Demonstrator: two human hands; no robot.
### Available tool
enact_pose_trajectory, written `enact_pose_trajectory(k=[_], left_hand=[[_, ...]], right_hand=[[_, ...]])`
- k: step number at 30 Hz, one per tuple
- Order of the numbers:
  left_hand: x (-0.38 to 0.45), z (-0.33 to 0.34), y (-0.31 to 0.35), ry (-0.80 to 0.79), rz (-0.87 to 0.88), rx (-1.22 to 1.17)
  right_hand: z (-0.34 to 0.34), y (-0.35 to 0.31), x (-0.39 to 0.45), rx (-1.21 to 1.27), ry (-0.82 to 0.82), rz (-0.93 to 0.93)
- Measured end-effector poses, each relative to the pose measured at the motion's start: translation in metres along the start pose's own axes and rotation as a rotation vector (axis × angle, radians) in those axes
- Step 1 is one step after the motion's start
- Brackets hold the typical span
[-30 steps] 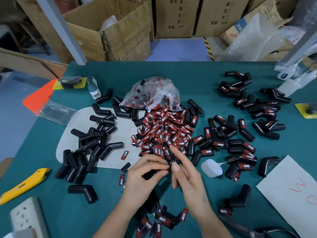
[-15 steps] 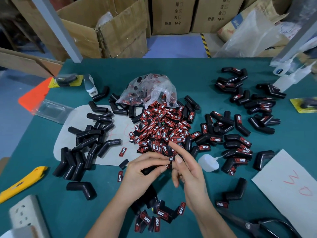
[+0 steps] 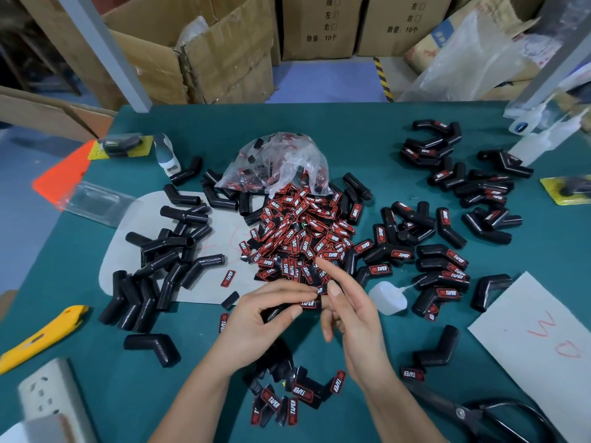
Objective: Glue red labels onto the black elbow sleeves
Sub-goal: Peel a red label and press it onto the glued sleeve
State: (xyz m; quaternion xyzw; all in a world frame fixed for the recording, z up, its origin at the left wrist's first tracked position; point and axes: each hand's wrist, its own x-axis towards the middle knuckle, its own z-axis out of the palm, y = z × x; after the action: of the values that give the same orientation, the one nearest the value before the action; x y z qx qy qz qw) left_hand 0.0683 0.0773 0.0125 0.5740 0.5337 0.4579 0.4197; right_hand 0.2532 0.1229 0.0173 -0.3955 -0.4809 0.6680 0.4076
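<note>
Your left hand (image 3: pixel 256 324) fingers clamp the light, rubbery sleeve (image 3: pixel 287 310); right hand (image 3: pixel 348 311) fingers spread apart; press the label (image 3: pixel 309 303) flat by its edges

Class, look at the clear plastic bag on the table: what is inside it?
The clear plastic bag holds red-and-black labels, spilling from its mouth into the label pile. Crinkles and glare hide how many remain inside.
</note>
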Motion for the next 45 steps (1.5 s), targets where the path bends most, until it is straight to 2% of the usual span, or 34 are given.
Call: enact_pose_trajectory(k=[10, 18, 25, 30, 36, 40, 45], left_hand=[[0.000, 0.007, 0.002, -0.008, 0.020, 0.005], [-0.004, 0.013, 0.004, 0.117, -0.021, -0.051], [-0.006, 0.021, 0.000, 0.108, -0.033, 0.027], [-0.005, 0.020, -0.001, 0.114, -0.011, 0.001], [-0.003, 0.019, -0.001, 0.242, 0.125, 0.067], [-0.003, 0.020, -0.002, 0.317, 0.103, 0.076], [0.001, 0.025, 0.000, 0.332, 0.094, 0.138]], right_hand=[[0.001, -0.001, 0.002, 0.000, 0.005, 0.012], [0.008, 0.004, -0.001, -0.048, -0.060, -0.028], [0.009, 0.016, -0.001, -0.053, 0.043, -0.055], [0.007, 0.019, -0.001, 0.015, 0.002, -0.076], [0.010, 0.014, 0.000, 0.021, -0.001, -0.106], [0.011, 0.014, -0.001, -0.021, -0.007, -0.105], [0.016, 0.015, -0.002, -0.001, 0.078, -0.099]])
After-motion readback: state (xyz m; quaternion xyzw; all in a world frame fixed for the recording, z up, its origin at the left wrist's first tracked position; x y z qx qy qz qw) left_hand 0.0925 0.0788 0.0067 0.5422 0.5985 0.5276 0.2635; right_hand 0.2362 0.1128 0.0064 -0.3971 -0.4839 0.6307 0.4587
